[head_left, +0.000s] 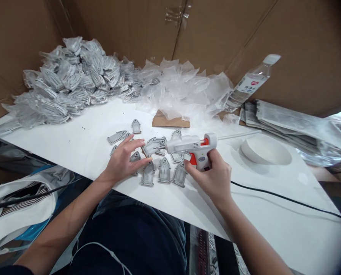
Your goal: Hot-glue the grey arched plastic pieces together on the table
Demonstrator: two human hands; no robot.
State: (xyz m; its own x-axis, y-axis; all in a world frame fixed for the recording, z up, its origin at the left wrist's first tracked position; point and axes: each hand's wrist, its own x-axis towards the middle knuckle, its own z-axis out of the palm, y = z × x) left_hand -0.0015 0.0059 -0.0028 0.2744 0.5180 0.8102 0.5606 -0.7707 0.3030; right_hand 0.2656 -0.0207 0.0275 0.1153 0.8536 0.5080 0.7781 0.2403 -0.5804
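My right hand (209, 177) is shut on a white hot glue gun (190, 147) with an orange trigger and a thin glue stick (239, 134) running out of its back. Its metal nozzle points left at a grey arched plastic piece (153, 147), which lies tilted on others. Several similar pieces lie scattered on the white board (73, 141). My left hand (124, 160) hovers with its fingers apart over them, its fingertips beside or on a piece (135, 157). Three upright pieces (164, 171) stand in a row below the nozzle.
A large heap of bagged grey pieces (70, 78) and loose clear plastic bags (182, 88) lies along the back, against cardboard walls. A water bottle (250, 82), flat cardboard scrap (170, 120), white round disc (265, 151), black cable (285, 196) and stacked bagged sheets (296, 128) surround the board.
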